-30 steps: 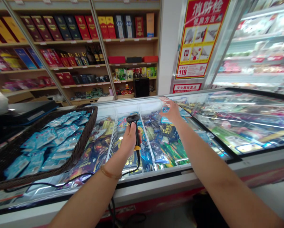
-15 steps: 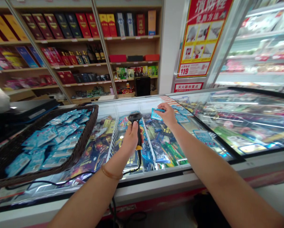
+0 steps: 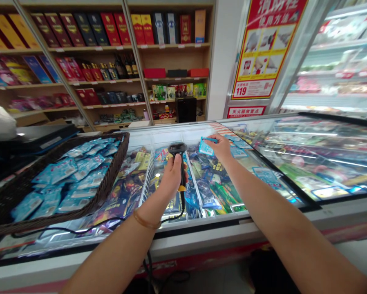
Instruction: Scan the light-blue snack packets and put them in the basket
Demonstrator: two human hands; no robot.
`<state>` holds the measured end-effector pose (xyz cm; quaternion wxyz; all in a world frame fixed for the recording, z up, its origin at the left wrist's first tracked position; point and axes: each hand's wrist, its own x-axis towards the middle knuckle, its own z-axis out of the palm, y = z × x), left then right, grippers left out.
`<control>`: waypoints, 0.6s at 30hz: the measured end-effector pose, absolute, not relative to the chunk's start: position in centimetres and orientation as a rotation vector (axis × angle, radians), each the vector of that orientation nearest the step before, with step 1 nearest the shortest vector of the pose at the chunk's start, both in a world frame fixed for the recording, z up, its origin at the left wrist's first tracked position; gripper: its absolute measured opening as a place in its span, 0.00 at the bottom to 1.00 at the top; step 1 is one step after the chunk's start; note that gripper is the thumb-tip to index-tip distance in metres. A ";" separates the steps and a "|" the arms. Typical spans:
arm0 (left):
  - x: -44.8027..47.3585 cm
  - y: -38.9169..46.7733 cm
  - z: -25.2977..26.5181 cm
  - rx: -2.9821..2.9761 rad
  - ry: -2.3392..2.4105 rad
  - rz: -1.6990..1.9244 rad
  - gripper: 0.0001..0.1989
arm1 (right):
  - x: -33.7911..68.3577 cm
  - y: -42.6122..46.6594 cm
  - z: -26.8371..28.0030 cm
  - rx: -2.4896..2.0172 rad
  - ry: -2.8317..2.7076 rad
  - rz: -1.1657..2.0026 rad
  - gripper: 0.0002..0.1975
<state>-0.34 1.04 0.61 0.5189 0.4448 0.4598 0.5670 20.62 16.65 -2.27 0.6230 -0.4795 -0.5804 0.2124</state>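
My left hand (image 3: 173, 175) is wrapped round the handle of a black and yellow barcode scanner (image 3: 177, 148), its head pointing away from me over the freezer's glass. Between thumb and fingers, my right hand (image 3: 222, 146) pinches a small blue packet (image 3: 206, 147) by one edge, to the right of the scanner. More blue packets (image 3: 238, 143) lie on the glass just beyond my right wrist. At the left, a dark woven basket (image 3: 119, 161) holds several similar blue packets (image 3: 63, 169). The scanner's black cable (image 3: 183, 204) hangs down from its handle across the freezer edge.
Below my hands, a chest freezer (image 3: 202, 234) holds frozen packages and white wire dividers (image 3: 146, 179). Shelves with boxes and bottles (image 3: 110, 65) stand behind it. A red fire-safety poster (image 3: 257, 53) hangs at the back, and a lit display cooler (image 3: 336, 69) stands at the right.
The view has shifted slightly. Both hands appear a little further right, still holding the scanner and the packet. The packet has tilted slightly.
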 end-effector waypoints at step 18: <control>-0.2 1.4 -0.5 1.128 1.044 1.377 0.29 | 21.7 18.6 -4.8 -1.063 -1.428 0.778 0.24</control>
